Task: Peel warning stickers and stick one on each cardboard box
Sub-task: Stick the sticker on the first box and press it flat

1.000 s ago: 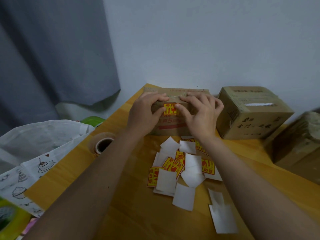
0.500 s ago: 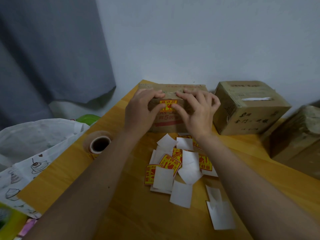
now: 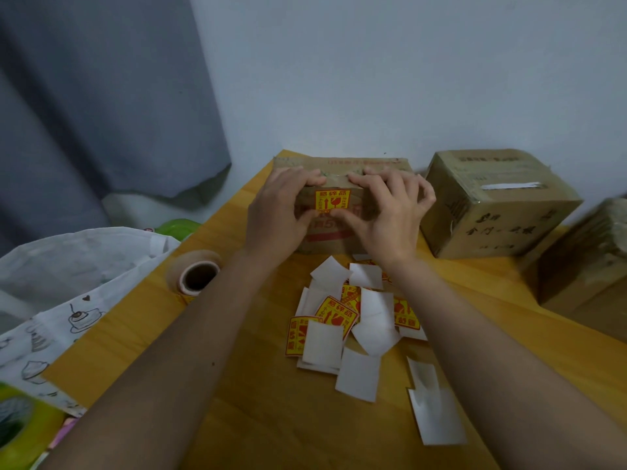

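- Two hands work on the middle box (image 3: 342, 164): the left hand (image 3: 274, 212) and the right hand (image 3: 390, 215) each lay fingers over its top edge and press a thumb against its near face, so both are grasping the box.
- One yellow-and-red warning sticker (image 3: 331, 200) sits on that near face, just under the top edge, between the two thumbs; judging by the hold, the thumbs are smoothing its lower edge flat while the fingers brace the box against the push.
- Three cardboard boxes are in view: the middle box, a second box (image 3: 498, 205) just right of it, and a third box (image 3: 587, 259) further right, partly cut off by the frame edge.
- No sticker shows on the faces of the second and third boxes that can be seen, so two boxes probably remain to be done.
- A loose pile of stickers and white backing papers (image 3: 353, 320) lies on the table (image 3: 237, 401) directly in front of the middle box, likely kept there for easy reach. At least four printed stickers show in it; the overlap makes an exact count impossible.
- Two more white papers (image 3: 437, 415) lie in front of the pile, a little to its right, and seem to be discarded backings.
- One roll of tape (image 3: 196, 276) stands left of the middle box, near the left wrist.
- One white bag printed with cakes (image 3: 68, 300) hangs off the table edge, further left of the roll.
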